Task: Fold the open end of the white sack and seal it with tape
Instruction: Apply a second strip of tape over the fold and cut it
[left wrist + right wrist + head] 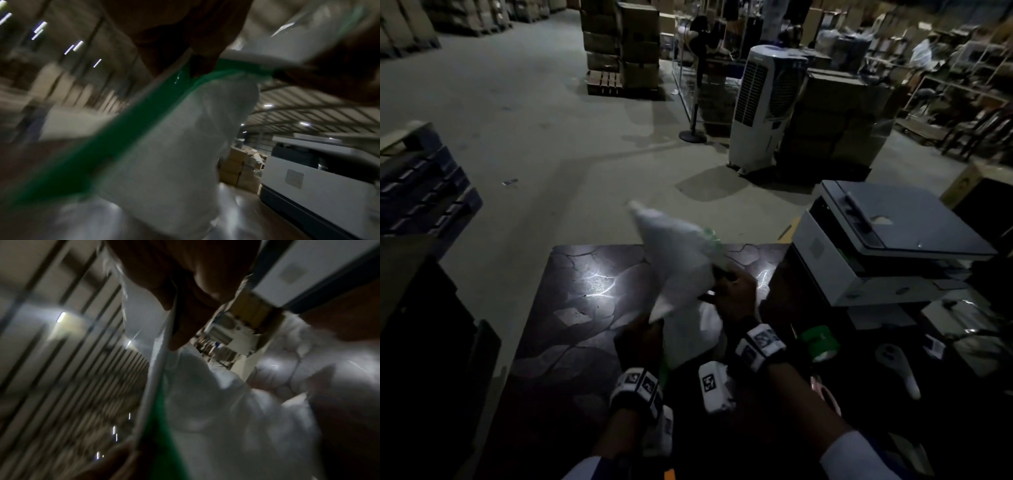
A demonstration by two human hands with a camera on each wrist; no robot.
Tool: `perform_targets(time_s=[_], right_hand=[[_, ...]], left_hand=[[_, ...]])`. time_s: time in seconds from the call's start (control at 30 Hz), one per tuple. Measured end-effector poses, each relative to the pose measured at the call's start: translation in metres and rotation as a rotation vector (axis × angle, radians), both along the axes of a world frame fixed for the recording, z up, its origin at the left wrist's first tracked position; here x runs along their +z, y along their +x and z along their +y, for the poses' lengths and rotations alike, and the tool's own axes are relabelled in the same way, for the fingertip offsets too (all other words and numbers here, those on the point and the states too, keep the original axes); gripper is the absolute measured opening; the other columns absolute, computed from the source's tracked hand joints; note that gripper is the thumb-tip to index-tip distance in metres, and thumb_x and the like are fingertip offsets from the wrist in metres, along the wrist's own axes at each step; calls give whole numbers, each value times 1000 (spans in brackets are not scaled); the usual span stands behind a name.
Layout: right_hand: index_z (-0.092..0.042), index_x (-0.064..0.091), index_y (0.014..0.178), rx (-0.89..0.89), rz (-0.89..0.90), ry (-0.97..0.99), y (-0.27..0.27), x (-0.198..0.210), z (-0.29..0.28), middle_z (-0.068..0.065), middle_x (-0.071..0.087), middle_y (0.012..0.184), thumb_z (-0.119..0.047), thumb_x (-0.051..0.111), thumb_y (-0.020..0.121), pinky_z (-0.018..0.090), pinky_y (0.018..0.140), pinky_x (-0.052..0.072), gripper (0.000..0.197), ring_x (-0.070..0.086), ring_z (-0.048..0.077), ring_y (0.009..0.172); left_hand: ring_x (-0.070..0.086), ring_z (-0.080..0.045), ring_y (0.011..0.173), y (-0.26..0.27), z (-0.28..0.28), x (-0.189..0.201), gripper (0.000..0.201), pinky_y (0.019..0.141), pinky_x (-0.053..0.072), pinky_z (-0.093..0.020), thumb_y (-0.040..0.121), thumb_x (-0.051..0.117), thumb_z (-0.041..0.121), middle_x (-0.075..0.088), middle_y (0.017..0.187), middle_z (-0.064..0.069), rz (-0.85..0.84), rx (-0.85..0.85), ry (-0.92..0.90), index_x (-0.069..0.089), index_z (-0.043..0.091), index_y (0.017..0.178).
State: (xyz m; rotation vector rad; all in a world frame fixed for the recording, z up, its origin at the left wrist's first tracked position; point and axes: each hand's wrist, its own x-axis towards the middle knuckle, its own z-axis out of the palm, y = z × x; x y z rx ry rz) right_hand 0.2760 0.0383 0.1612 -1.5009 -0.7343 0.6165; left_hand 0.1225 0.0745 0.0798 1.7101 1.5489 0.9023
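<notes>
I hold the white sack [678,253] tilted up above the dark table [571,308]. A strip of green tape [127,129] runs along its folded edge, and it also shows as green tape [160,443] in the right wrist view. My left hand [649,325] grips the sack's lower end from beneath. My right hand [719,279] pinches the sack's right edge near the tape, thumb and fingers [185,313] closed over the fold. The green tape roll [820,342] lies on the table to the right of my right wrist. Both wrist views are blurred.
A grey and white printer [893,246] stands on the table's right side. A white handheld scanner [897,371] lies near the tape roll. Beyond the table are a white air cooler [767,109], stacked cartons [623,44] and open concrete floor.
</notes>
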Motion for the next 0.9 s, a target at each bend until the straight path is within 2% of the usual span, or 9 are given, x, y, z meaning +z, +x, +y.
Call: perform_targets(time_s=[0.13,0.23,0.37,0.5,0.57,0.67,0.77,0.83,0.9], right_hand=[[-20,62,83,-189,319,13,28,10,-29,17,69,101,-44,67,80,25,63,59,25,67,20,80],[-26,57,112,-193,432,4,52,-32,-49,10,60,125,-25,50,98,30,74,60,15,65,16,96],[-5,49,130,-306,609,-313,57,-117,-78,15,58,118,-17,57,95,35,55,59,39,62,26,84],[-3,50,124,-352,741,-524,49,-185,-106,18,64,90,-17,64,91,37,42,55,39,65,36,67],[-1,49,121,-372,727,-604,49,-202,-114,21,64,84,-19,65,90,37,41,54,39,67,35,54],[2,51,107,-309,656,-707,52,-206,-119,25,64,83,-32,72,84,41,46,55,46,67,38,59],[1,60,75,-115,501,-828,61,-203,-123,19,65,63,-57,79,65,38,48,52,61,64,31,50],[-1,69,68,-133,251,-874,71,-189,-126,16,69,63,-62,72,71,41,58,57,61,67,30,57],[-5,74,88,-265,6,-901,87,-182,-131,17,74,91,-64,62,80,37,82,54,61,69,30,88]], left_hand=[[68,-21,91,0,20,62,32,75,52,-24,89,52,30,73,100,0,-10,-163,326,64,23,118],[63,-20,109,8,14,62,38,93,50,-20,83,60,15,69,112,2,38,-371,428,63,9,121],[70,-17,95,-8,-2,-33,39,100,44,-32,72,52,24,72,105,-4,436,-707,321,71,14,104],[72,-11,82,-34,-25,-130,46,113,2,-37,68,38,41,75,91,6,863,-864,29,73,24,92],[69,-7,92,-47,-35,-167,52,111,8,-50,67,34,49,73,100,9,907,-873,-12,65,31,104],[51,-4,116,-45,-43,-152,57,86,46,-56,72,33,53,60,127,10,1012,-885,-189,66,30,113],[10,-13,145,-40,-39,-135,59,113,12,-55,94,36,47,7,156,11,959,-890,-171,22,28,148],[-2,-14,146,-34,-39,-133,62,115,2,-52,96,36,47,1,159,9,957,-870,-217,11,30,149],[-2,-13,146,-30,-40,-136,61,115,2,-52,96,36,47,3,159,8,940,-839,-219,12,29,149]])
